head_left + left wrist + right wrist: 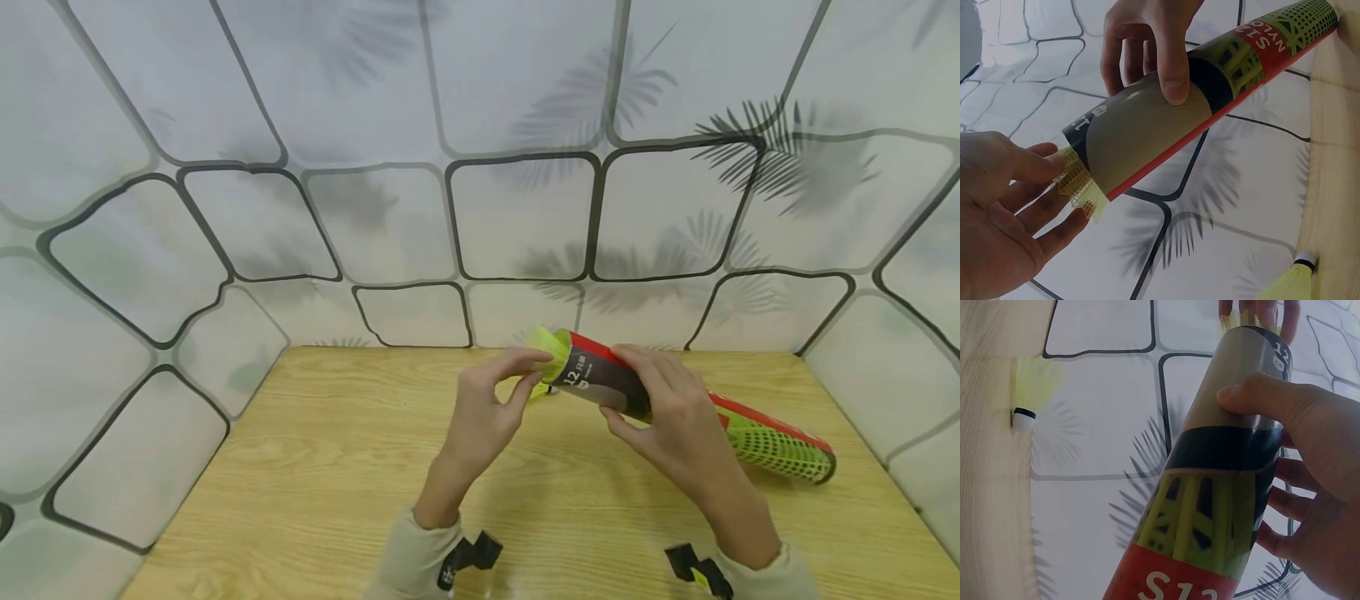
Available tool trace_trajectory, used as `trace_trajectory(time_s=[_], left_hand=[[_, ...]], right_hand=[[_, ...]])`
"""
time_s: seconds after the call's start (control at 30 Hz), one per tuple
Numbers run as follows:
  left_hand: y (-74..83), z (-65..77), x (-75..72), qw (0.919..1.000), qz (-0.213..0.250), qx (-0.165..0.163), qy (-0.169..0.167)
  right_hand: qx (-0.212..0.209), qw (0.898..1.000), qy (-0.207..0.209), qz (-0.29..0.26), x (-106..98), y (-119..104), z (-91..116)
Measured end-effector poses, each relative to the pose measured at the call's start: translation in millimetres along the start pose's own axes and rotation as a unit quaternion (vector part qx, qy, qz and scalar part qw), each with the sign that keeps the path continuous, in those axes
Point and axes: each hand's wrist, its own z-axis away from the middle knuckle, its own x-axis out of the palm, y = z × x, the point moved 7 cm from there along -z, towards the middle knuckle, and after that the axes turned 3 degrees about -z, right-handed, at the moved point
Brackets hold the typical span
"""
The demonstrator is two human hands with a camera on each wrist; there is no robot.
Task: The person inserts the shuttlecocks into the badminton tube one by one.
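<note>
My right hand [678, 417] grips a shuttlecock tube [600, 379] around its upper part, thumb on one side and fingers on the other. The tube is red, dark and green and slants, its open mouth raised to the left and its other end low at the right by the tabletop. A yellow nylon shuttlecock [1082, 181] pokes skirt-first from the mouth. At that skirt, my left hand [480, 417] pinches the edge between thumb and fingers. The shuttlecock's cork end is hidden inside the tube.
Behind the tube's mouth, a second yellow shuttlecock [1032, 394] with a white cork and black band lies on the wooden table [322, 467]. A patterned wall covering [525, 217] with stone outlines and leaf prints encloses the table's back and sides.
</note>
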Motion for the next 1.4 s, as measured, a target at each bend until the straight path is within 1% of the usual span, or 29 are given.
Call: trace_trajectory(time_s=[0.17, 0.33, 0.53, 0.7, 1.0, 1.1, 1.23, 1.33, 1.4], left_hand=[[-2.4, 1.0, 4.7, 0.9999, 0.001, -0.009, -0.004], [-7.6, 2.1, 9.6, 0.9995, 0.019, -0.025, -0.01], [-13.2, 2.7, 16.4, 0.9974, 0.041, -0.045, -0.038], [-14.7, 2.6, 20.2, 0.995, 0.054, -0.059, -0.06], [-15.3, 3.9, 28.7, 0.9905, 0.074, -0.053, -0.103], [-16.4, 4.3, 29.7, 0.9892, 0.076, -0.059, -0.111], [-19.0, 4.4, 29.0, 0.9881, 0.083, -0.072, -0.107], [-21.5, 4.2, 26.4, 0.9886, 0.093, -0.075, -0.091], [-23.5, 4.2, 24.6, 0.9891, 0.101, -0.07, -0.08]], right_hand=[[-0.001, 1.0, -0.003, 0.001, 2, -1, -1], [-0.003, 1.0, -0.009, 0.003, 5, -1, -1], [-0.005, 1.0, -0.008, 0.004, 6, -1, -1], [-0.004, 1.0, -0.009, 0.004, 6, -1, -1], [-0.002, 1.0, -0.011, 0.008, 6, -1, -2], [-0.004, 1.0, -0.011, 0.01, 6, -1, -2], [-0.003, 1.0, -0.014, 0.009, 7, 2, -1], [-0.001, 1.0, -0.015, 0.007, 7, 4, -1], [0.001, 1.0, -0.015, 0.006, 7, 5, -1]])
